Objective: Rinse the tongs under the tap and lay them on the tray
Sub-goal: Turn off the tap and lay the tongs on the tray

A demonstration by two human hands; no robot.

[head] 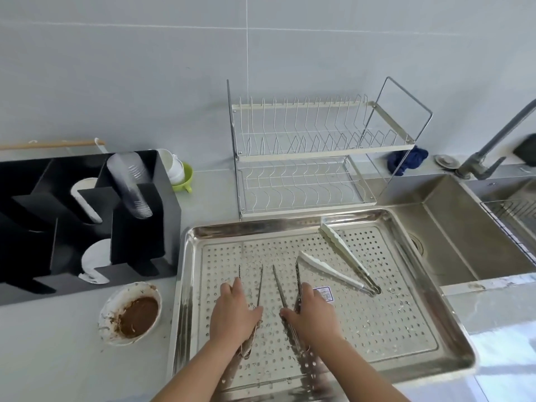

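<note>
Left hand [232, 311] curls around 1 pair of slim steel tongs [260, 285] on the perforated steel tray [377, 320]; right hand [311, 311] grips a second matching pair [278, 282].

- The tray [261, 227] sits on the table [58, 358], under both hands
- The left hand [232, 311] grips the left tongs [260, 285]
- The right hand [311, 311] grips the right tongs [279, 285], just beside
- The spare tongs [330, 269] lie in the tray, beyond the right hand
- The bowl [130, 314] stands left of the left hand
- The dish rack [304, 169] stands beyond both hands
- The sink [452, 221] lies right of the right hand, with the tap [504, 132] behind it
</note>
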